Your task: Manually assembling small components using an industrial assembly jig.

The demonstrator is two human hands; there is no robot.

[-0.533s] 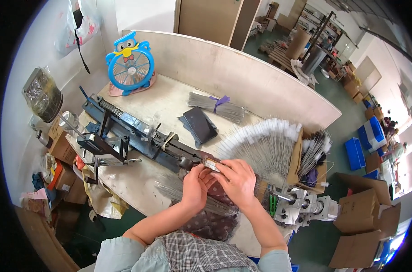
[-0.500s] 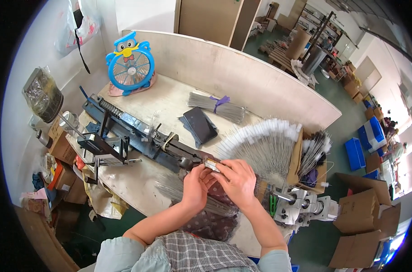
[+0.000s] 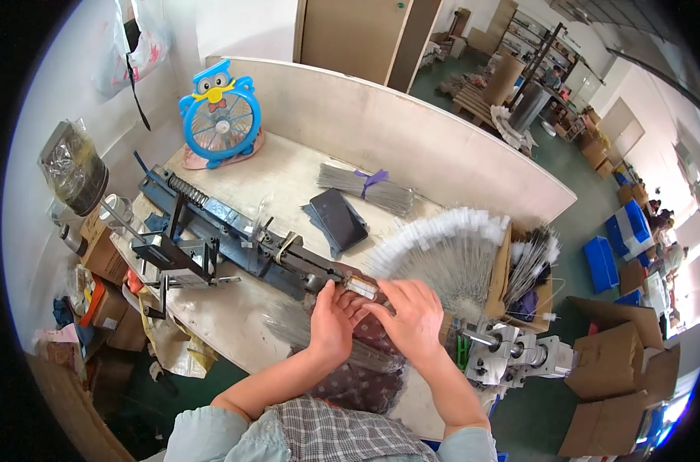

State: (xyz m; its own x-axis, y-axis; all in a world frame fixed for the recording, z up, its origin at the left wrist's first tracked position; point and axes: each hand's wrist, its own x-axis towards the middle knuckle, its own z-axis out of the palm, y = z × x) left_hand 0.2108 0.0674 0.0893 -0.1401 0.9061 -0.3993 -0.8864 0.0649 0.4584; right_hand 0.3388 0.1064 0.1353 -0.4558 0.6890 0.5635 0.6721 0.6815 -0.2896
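Left hand [image 3: 331,323] is half curled just below the near end of the long dark metal bench jig [image 3: 231,231]; from my remote head-cam feed I can't tell if it's gripping anything. Right hand [image 3: 413,316] is opposite, thumb & index parted at the rt end of a small pale rectangular block [image 3: 361,288]; can't tell if they're pinching it or just beside it. Block is at the jig's near end, slightly beyond the gap b/w the two hands. Below them I've got a brown polka-dot cloth [image 3: 361,385], & loose thin wires [image 3: 288,319] lie L of the left hand. Past the jig on the desk [image 3: 284,173]: dark smartphone [image 3: 341,218], then a wire bundle [image 3: 338,177] w/ a purple tie [image 3: 375,179], & at the far L corner a blue cartoon-bird fan [image 3: 211,86]. Over to my rt, white-tipped wire brushes [image 3: 442,254] spread out in a fan shape next to a cardboard box [image 3: 499,289] w/ more inside; nearer me, a silver metal machine [image 3: 512,354] w/ a shaft. Rt bkgd, on the green floor: a blue bin [image 3: 600,262] & open cartons [image 3: 608,358].
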